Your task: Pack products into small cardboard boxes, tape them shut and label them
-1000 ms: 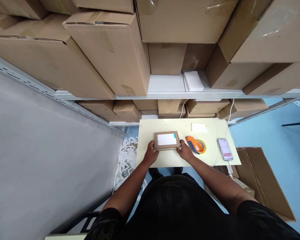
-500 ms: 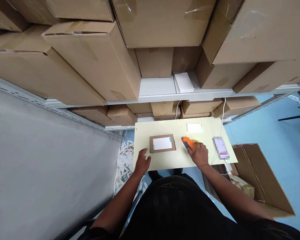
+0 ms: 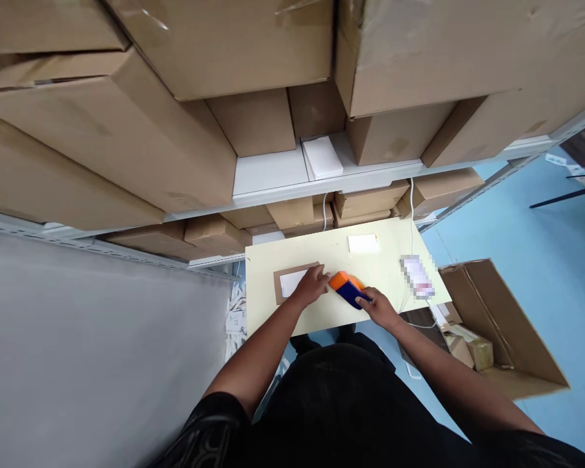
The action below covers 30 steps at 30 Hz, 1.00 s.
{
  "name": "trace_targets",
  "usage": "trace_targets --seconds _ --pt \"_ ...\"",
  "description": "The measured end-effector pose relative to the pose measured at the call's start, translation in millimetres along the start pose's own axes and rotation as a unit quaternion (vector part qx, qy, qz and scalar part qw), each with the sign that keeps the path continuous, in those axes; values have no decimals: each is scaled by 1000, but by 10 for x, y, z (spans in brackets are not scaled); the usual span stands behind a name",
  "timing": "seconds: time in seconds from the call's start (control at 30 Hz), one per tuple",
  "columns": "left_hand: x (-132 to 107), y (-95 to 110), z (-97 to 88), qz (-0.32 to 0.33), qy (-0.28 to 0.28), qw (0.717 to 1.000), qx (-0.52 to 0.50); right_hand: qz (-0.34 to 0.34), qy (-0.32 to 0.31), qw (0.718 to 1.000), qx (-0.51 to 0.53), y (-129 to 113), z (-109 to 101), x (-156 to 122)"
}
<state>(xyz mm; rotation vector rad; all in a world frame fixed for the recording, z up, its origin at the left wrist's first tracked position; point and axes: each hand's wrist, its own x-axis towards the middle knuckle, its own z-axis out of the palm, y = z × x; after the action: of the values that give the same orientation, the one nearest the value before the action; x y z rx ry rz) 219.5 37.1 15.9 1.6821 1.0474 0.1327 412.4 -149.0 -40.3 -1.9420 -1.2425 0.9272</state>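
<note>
My right hand (image 3: 379, 307) is closed around the lower end of an orange and blue tool (image 3: 351, 294), which looks like a tape dispenser, held over the table. The tool's orange end points left toward my left hand (image 3: 312, 286). My left hand is over the right part of a flat brown cardboard parcel (image 3: 277, 287), fingers bent but apart and close to the orange end. Whether they touch it I cannot tell. The parcel bears a white label (image 3: 291, 282), partly covered by that hand.
On the pale yellow table (image 3: 268, 320) lie a white card (image 3: 363, 244) and a phone (image 3: 418, 276) with a cable. Shelves ahead hold large cardboard boxes (image 3: 253, 49) and a small white box (image 3: 322, 157). An open carton (image 3: 511, 325) stands on the floor at right.
My right hand has lifted and turned the orange and blue tool, bringing it left. My left hand has moved right, across the parcel to the tool's front. The view has shifted right.
</note>
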Motion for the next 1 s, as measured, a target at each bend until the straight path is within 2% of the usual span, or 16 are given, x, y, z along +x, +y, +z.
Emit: trace_targets --seconds 0.07,0.13,0.3,0.47,0.57,0.67,0.77,0.83,0.9,1.0 --pt "157 97 68 -63 -77 992 -79 14 -35 996 79 -24 -63 -107" --pt "209 147 127 -94 -128 979 -126 39 -57 989 128 -24 -99 -165" --pt "153 171 275 -110 -101 977 -150 109 -65 972 198 57 -166 -148" --pt "35 162 465 -113 -81 976 -166 123 -16 979 162 58 -240 -73" --pt "-11 172 493 -114 -18 989 -93 129 20 986 103 -7 -198 -1" --pt "89 235 371 -76 15 995 66 159 57 981 94 -49 -73 29" --pt "391 322 167 3 -10 970 242 215 89 963 133 11 78 -89" --pt "655 347 62 20 -21 957 289 262 102 944 174 97 179 -243" --pt "905 322 23 23 -53 946 319 316 103 915 228 178 290 -399" --pt "1172 208 86 26 -116 923 365 395 64 853 334 236 502 -526"
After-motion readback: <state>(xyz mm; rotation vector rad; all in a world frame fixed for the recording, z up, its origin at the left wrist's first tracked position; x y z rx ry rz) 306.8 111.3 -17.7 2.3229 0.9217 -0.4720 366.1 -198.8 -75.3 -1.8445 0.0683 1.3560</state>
